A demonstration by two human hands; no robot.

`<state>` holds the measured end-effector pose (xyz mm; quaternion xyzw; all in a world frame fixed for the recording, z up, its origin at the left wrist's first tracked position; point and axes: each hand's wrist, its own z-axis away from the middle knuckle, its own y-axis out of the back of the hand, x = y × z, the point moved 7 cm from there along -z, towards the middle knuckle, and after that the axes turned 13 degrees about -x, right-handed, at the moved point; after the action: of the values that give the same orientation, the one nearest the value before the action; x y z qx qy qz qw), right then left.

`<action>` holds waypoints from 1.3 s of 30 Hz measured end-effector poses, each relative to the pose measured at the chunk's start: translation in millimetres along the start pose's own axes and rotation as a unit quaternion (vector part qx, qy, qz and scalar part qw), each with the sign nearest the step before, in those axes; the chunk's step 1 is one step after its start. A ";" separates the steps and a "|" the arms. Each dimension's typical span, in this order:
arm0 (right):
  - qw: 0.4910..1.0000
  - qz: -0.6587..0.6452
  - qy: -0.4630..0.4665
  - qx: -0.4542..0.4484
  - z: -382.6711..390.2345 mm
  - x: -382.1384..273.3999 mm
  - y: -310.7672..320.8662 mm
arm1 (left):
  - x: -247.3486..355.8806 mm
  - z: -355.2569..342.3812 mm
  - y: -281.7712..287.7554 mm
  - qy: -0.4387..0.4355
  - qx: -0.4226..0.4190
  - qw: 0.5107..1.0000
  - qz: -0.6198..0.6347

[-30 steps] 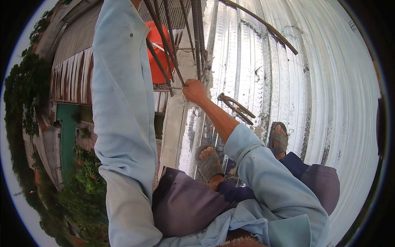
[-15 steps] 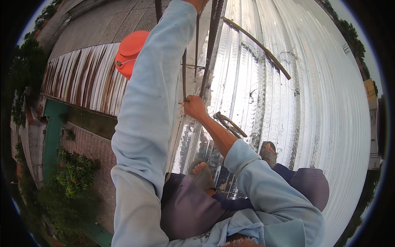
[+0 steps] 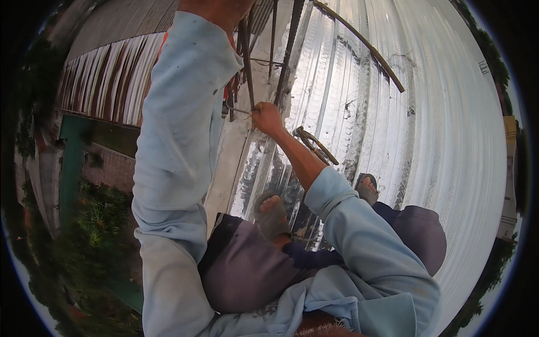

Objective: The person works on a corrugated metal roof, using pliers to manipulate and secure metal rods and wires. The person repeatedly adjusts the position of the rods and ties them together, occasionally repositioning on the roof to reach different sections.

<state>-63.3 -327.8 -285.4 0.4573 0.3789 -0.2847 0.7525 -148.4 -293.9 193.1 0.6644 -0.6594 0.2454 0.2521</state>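
My right hand point(image 3: 266, 118) is closed low beside the upright ribbed steel bars, around the end of a thin metal rod point(image 3: 238, 109). Just left of its knuckles stands one reinforcing bar point(image 3: 247, 70); whether the fingers touch it I cannot tell. My left arm reaches up and far along the left side. Only the wrist and back of my left hand point(image 3: 216, 10) show at the top edge, its fingers out of sight. A pair of pincers point(image 3: 317, 146) with yellowish handles lies on the shiny metal roofing, right of my right forearm.
Ribbed metal roofing point(image 3: 438, 140) spreads to the right. A long curved brown strip point(image 3: 365, 42) lies on it. My sandalled feet point(image 3: 272, 216) rest on the roofing. A concrete ledge point(image 3: 227, 168) runs along the left, with a drop to plants point(image 3: 98, 219) below.
My left arm has shifted left and now hides most of the red-orange round object. More of the thin rod shows at my right hand. The whole view has tilted slightly.
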 end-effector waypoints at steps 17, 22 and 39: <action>0.997 0.078 -0.013 0.023 11.7 -17.0 -3.8 | 74.9 77.5 56.4 0.021 -0.086 0.983 0.160; 0.998 0.054 -0.012 0.020 12.2 5.1 6.4 | 37.9 46.9 30.5 0.072 -0.115 0.978 0.155; 0.992 -0.053 0.105 0.040 45.8 -25.1 12.3 | 31.6 20.9 44.6 0.217 -0.075 0.973 0.036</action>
<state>-53.4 -361.9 -245.3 0.4941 0.4675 -0.2894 0.6735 -192.8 -331.6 198.6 0.5506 -0.6289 0.3419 0.4294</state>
